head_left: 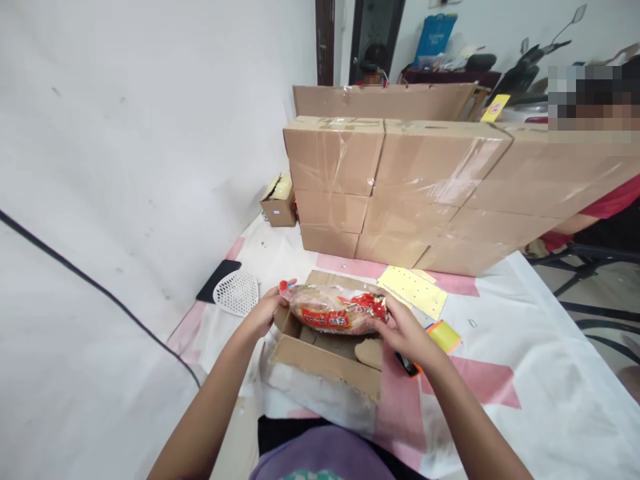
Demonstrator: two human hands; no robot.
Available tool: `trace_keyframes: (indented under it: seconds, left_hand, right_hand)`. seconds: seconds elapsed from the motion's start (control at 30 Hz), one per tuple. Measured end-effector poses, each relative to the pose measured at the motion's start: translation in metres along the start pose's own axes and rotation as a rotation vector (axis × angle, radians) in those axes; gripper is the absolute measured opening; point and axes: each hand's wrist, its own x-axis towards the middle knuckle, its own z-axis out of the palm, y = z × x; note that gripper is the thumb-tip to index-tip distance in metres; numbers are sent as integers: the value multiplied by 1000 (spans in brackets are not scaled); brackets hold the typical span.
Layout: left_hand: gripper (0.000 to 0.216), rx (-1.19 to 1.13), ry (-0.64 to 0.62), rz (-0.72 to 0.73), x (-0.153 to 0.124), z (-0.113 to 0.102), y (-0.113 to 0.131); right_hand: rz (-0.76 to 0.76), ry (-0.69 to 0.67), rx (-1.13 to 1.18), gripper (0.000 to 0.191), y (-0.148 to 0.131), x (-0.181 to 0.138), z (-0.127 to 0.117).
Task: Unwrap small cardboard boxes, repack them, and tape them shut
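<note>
Here we are over the open brown cardboard box (325,363), and the long clear plastic package with red printing (325,310) lies crosswise above its opening; whether it touches the box's far flap, I can't tell. The left hand (267,312) is clamped on the package's left end, the right hand (400,325) on its right end: a proper two-handed hold! The step in hand looks like handling the package right at the box mouth, though in or out, I can't tell. Any move from here, I'd judge, calls for both ends held level, since the soft wrapper could sag or snag. Watch those edges: the box's near wall shows a ragged rim just below the package, and a torn brown cardboard piece (369,352) stands at the box's right end. Left of the box lies a white perforated plastic paddle (235,293); right of the box, a flat yellow-and-orange item (445,337) sits beside the right hand, with a yellow dotted sheet (415,291) farther back. Beyond the box, a stack of taped brown cartons (420,167) walls off the far side, so the wider room is to the box's right, across the white-and-pink covered counter (500,307).
</note>
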Motion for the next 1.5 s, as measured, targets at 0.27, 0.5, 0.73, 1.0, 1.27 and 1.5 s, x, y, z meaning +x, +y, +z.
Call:
trace_keyframes:
  seconds: [0.27, 0.5, 0.73, 1.0, 1.27, 1.5]
  left_hand:
    - [70, -202, 48, -82, -9, -7, 2]
    - [65, -148, -24, 47, -18, -2, -4]
    - [59, 204, -98, 270, -22, 2, -27]
    - [39, 600, 9, 672, -19, 7, -31]
    - [61, 1293, -354, 800, -43, -4, -6]
    - [117, 1403, -511, 798, -59, -5, -6]
  right_hand:
    - [64, -186, -242, 19, -10, -1, 24]
    - [-171, -186, -222, 24, -35, -16, 21]
    - [-64, 84, -131, 25, -6, -17, 23]
    - [-28, 199, 145, 26, 22, -18, 30]
    - [-41, 85, -152, 31, 28, -34, 31]
    - [-222, 54, -157, 65, 17, -89, 39]
